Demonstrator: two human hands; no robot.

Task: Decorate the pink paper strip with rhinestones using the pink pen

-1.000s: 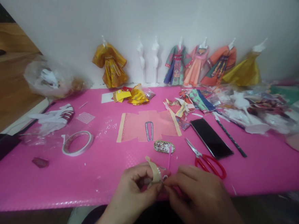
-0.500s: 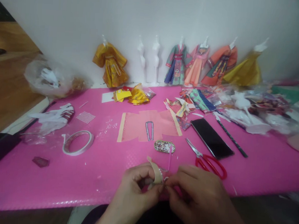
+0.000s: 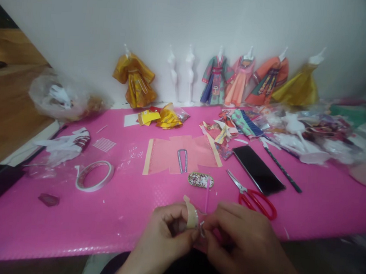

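Note:
Near the table's front edge my left hand (image 3: 171,232) is closed on a curled beige strip (image 3: 191,215), with small white beads along its right side. My right hand (image 3: 241,237) is closed close beside it, thumb and forefinger pinched at a short row of tiny white beads (image 3: 202,225); what lies between those fingertips is too small to make out. Just beyond the hands are a thin pink stick (image 3: 207,197) and an oval dish of mixed beads (image 3: 198,180). Further back lies a pink cloth piece (image 3: 164,154) with beige edges, a beaded loop trim (image 3: 182,161) resting on it.
To the right lie red-handled scissors (image 3: 253,200), a black phone (image 3: 259,169) and a dark patterned strip (image 3: 282,169). A tape roll (image 3: 95,176) lies left. Dressed doll forms (image 3: 217,81) and bare white ones line the wall. Fabric scraps (image 3: 168,116) and plastic bags (image 3: 314,142) fill the back.
The beige strip has tipped slightly to the right in my left hand. My right fingertips have drawn a little away from the left thumb, showing more of the beads between.

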